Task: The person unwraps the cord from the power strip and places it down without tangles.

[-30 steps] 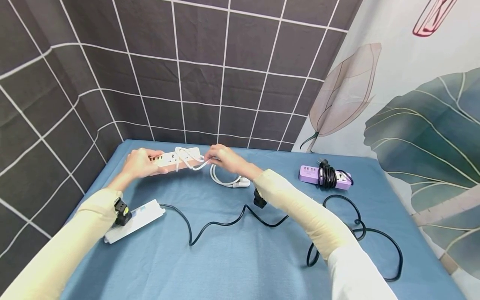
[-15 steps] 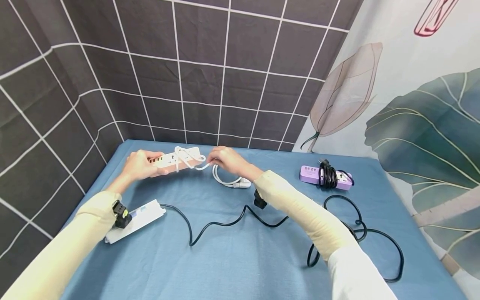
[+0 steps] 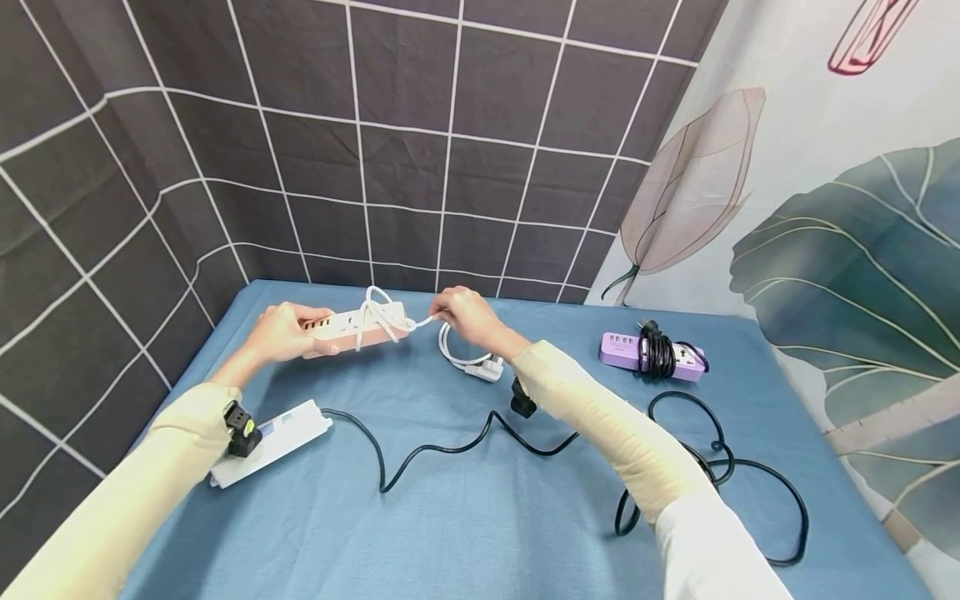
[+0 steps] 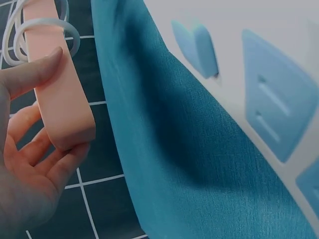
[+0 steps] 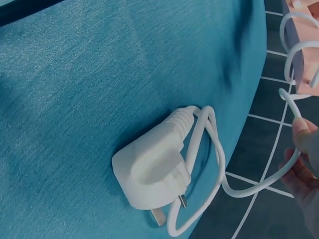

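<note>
My left hand [image 3: 277,337] grips one end of a pink and white power strip [image 3: 345,325], thumb on one side and fingers beneath, as the left wrist view shows. White cord [image 3: 372,315] is looped around the strip's other end. My right hand [image 3: 467,315] pinches that cord [image 5: 297,110] just beyond the strip. From there the cord runs down to a white plug [image 5: 149,167] lying on the blue cloth, its metal pins showing in the right wrist view. The strip is held above the cloth, slightly tilted.
A white power strip [image 3: 288,435] lies under my left wrist, its black cable [image 3: 442,450] snaking rightward across the blue table [image 3: 465,533]. On the right sits a purple power strip [image 3: 618,350] wrapped in black cord [image 3: 656,354]. A dark tiled curtain [image 3: 397,167] stands behind.
My right hand has moved slightly right, drawing the cord away from the strip. The loops on the strip stand looser and higher. The white plug has shifted and turned a little.
</note>
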{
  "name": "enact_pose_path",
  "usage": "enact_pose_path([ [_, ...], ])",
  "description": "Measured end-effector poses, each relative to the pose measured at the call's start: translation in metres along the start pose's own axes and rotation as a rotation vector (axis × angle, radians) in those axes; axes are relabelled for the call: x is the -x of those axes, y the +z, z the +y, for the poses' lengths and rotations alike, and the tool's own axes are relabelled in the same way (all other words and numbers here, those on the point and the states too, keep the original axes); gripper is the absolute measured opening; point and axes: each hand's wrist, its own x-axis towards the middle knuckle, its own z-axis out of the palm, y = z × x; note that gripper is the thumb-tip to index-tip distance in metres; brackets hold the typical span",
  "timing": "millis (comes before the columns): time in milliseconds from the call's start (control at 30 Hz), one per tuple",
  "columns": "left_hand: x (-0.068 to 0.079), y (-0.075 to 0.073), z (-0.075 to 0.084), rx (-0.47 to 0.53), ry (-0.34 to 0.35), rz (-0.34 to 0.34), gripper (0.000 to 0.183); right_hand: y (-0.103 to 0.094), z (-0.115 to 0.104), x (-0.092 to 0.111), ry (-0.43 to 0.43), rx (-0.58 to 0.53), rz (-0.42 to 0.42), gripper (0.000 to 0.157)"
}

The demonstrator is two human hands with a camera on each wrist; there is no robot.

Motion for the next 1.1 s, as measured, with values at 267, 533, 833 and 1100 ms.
enact_pose_path([
  [267,-0.001,0.002,-0.002,-0.013,0.017,-0.016,0.061,-0.002,-0.001,0.000,0.046,0.023,0.071,0.010],
  [533,-0.001,0.002,-0.006,-0.051,-0.022,-0.017,0.061,-0.012,0.000,0.004,-0.001,0.048,0.139,0.008],
  [833,0.000,0.002,-0.013,-0.093,-0.053,0.028,0.061,-0.018,0.002,0.009,-0.068,0.050,0.172,0.007],
  [1100,0.004,-0.001,-0.019,-0.091,-0.118,0.027,0.063,-0.022,0.000,0.018,-0.111,0.044,0.159,0.006],
])
